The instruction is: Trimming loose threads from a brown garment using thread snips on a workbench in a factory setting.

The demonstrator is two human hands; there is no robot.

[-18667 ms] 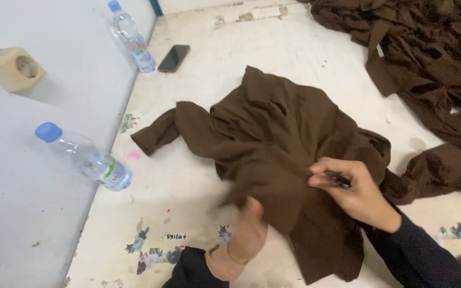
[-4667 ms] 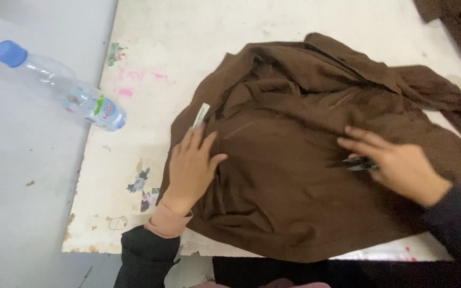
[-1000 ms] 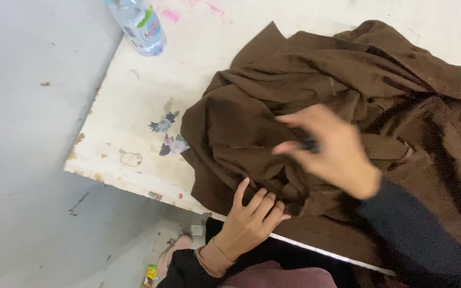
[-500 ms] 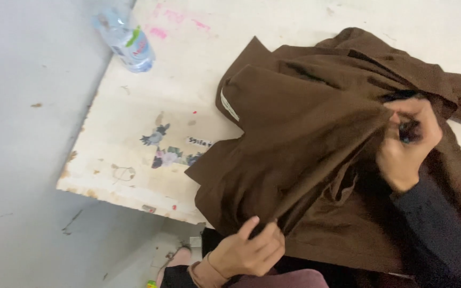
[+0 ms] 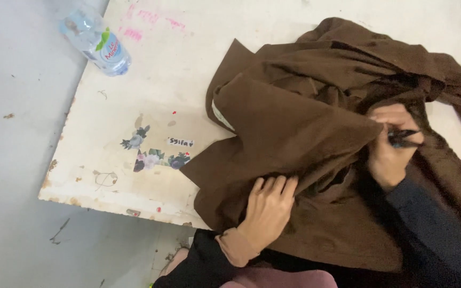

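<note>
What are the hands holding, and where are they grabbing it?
The left hand grips the brown garment by a fold near its lower edge. The right hand holds a small dark tool around its middle and pinches the cloth too.

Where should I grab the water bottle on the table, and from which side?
Grip the plastic water bottle around its mid-body, coming from above. It lies on its side at the table far-left edge, so the round flank faces up, with bare tabletop beside it. Its cap end is out of view.

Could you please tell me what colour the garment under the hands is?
The garment is plain dark brown, seen in the head view.
</note>
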